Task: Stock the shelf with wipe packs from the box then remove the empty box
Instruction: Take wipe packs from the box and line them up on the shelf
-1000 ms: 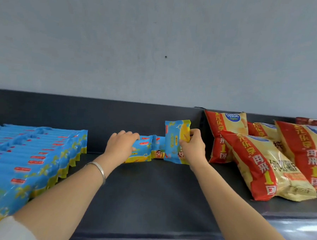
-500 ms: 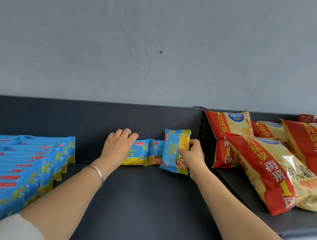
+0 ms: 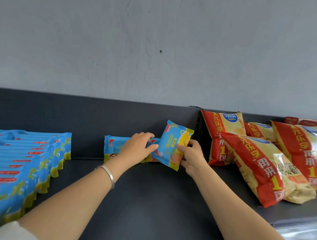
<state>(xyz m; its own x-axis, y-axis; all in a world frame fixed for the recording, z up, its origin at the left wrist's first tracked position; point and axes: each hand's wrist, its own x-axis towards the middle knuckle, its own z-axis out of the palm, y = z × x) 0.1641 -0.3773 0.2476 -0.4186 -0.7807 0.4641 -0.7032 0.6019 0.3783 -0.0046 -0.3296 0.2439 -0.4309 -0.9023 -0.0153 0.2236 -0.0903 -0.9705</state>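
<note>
While the left hand (image 3: 136, 149) is curling over the row (image 3: 114, 147) at the shelf (image 3: 150, 192) back, the right hand (image 3: 190, 158) is gripping a tilted pack (image 3: 172, 143) by its edge, probably handling light, soft, slippery

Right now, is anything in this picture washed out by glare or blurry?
Head view: glare whitens patches of the snack bags and the shelf's front edge at right, which also looks blurred; the tilted wipe pack looks sharp; shadows are faint.
</note>
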